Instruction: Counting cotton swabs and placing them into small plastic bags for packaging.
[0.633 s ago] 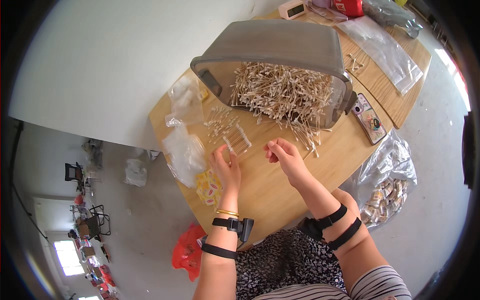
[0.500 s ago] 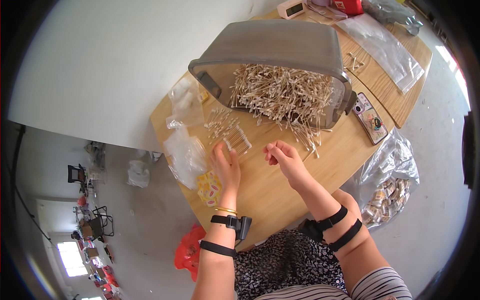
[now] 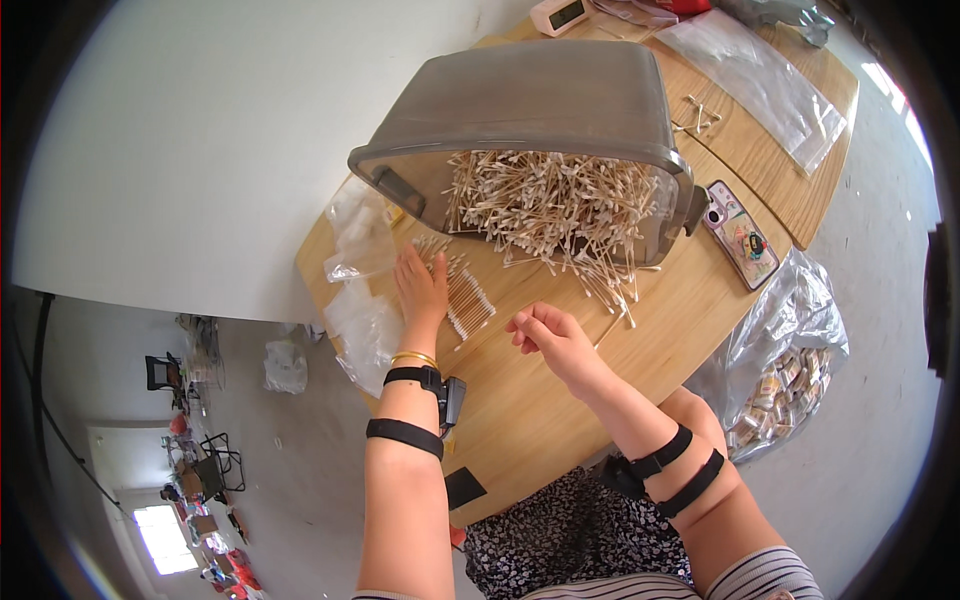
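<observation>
My left hand (image 3: 422,285) lies flat with fingers stretched out, over the left side of a small pile of loose cotton swabs (image 3: 432,246) that it partly covers. Just right of it, a neat row of cotton swabs (image 3: 470,303) lies side by side on the wooden table (image 3: 520,420). My right hand (image 3: 545,335) hovers to the right of that row, its fingers curled together; whatever they hold, if anything, is hidden. Beyond both hands, a grey translucent plastic bin (image 3: 530,100) lies on its side, with a big heap of cotton swabs (image 3: 560,200) spilling from its mouth.
Clear plastic bags (image 3: 360,325) lie along the table's left edge. A phone (image 3: 740,235) rests at the right, with a large clear bag of small packs (image 3: 785,390) below the table edge. At the back are a flat plastic bag (image 3: 760,85) and a small clock (image 3: 560,15).
My left hand has moved forward and left, from the end of the row to the loose cotton swabs. My right hand has shifted slightly left and nearer, fingers still curled. The view has tilted slightly.
</observation>
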The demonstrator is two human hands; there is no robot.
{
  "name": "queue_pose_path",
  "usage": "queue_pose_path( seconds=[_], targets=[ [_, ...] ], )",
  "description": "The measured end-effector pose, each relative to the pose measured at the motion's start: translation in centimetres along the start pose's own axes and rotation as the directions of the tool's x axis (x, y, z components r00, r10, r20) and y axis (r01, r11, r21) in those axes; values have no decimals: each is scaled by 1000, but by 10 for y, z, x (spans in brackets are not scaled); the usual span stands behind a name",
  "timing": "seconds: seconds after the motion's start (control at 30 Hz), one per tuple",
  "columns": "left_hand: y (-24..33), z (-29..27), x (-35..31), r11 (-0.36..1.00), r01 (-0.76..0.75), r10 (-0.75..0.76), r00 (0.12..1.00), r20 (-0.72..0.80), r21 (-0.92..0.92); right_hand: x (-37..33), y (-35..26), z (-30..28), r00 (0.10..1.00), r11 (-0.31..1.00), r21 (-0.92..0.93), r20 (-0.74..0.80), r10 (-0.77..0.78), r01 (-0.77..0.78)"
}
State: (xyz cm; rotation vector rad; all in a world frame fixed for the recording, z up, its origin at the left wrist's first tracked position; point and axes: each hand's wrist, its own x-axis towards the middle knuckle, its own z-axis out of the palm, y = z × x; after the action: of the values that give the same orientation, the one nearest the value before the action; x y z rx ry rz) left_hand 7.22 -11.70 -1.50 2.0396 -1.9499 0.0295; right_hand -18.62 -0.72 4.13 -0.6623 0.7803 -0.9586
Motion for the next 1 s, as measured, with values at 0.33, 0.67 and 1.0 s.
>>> queue_pose_path(
  seconds=[0.33,0.67,1.0],
  targets=[
    [10,0,11,1000,7,-7,1000,23,9,4,6,-1,1000,1000,-13,0,0,0],
    [19,10,-7,995,-66,56,992,112,80,3,5,-2,999,999,-32,39,20,-19],
    [23,7,-3,991,-50,29,985,173,120,3,10,0,999,999,-46,48,23,-20]
  ],
)
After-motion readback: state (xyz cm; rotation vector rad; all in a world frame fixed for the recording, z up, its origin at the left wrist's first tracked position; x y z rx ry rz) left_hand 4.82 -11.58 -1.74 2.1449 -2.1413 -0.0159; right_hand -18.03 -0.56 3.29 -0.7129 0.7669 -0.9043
